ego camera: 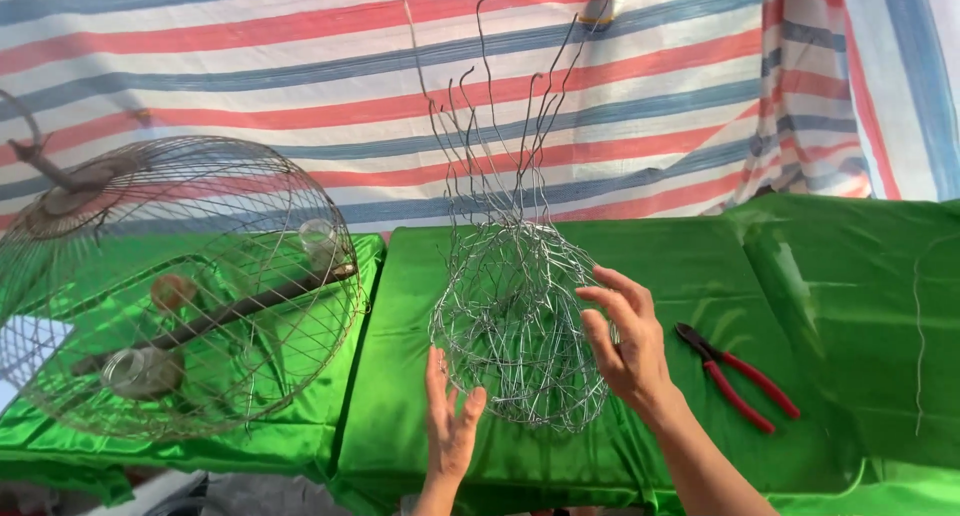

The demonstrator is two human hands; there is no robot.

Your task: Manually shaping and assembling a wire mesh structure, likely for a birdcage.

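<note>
A half-woven wire basket (515, 316) stands at the middle of the green-covered tabletop (690, 276), its loose wire ends rising above it. The left hand (450, 426) is open-palmed, fingers touching the basket's lower left edge. The right hand (625, 341) presses spread fingers against the basket's right side, not closed around it. Red-handled pliers (735, 376) lie right of the basket; a round wire cage (180, 286) sits well to its left.

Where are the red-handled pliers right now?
In the head view, the red-handled pliers lie on the green cloth, just right of the right hand, which rests on the woven wire basket.
</note>
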